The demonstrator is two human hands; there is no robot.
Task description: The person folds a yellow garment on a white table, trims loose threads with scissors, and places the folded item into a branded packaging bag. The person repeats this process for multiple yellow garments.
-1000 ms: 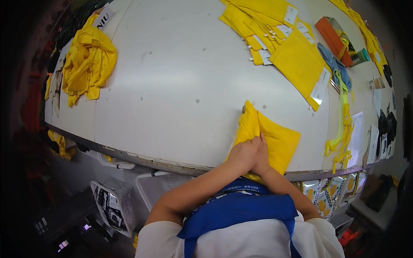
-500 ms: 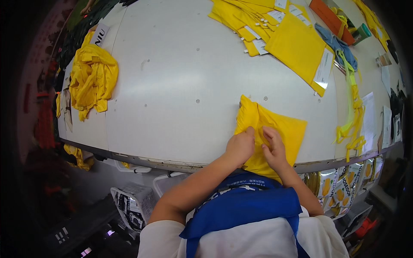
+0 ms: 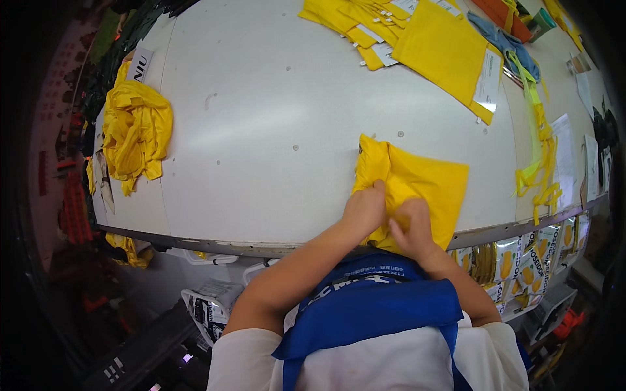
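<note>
A yellow fabric pouch lies at the table's near edge, its lower part against my blue apron. Its left side bulges and looks creased, while the right part is flatter. My left hand is closed on the pouch's gathered fabric, thumb and fingers pressed together. My right hand rests over the middle of the same pouch with its fingers curled in. Motion blurs those fingertips, and whatever they pinch is hidden.
Flat yellow pouches with white labels are piled at the far right. Crumpled yellow fabric sits at the left. Neon-yellow straps, a blue cloth and an orange box line the right side. Packaged goods stand below the edge.
My right hand's fingers, spread apart before, are now curled in against the pouch. My left hand keeps its grip. The whole view has shifted slightly.
</note>
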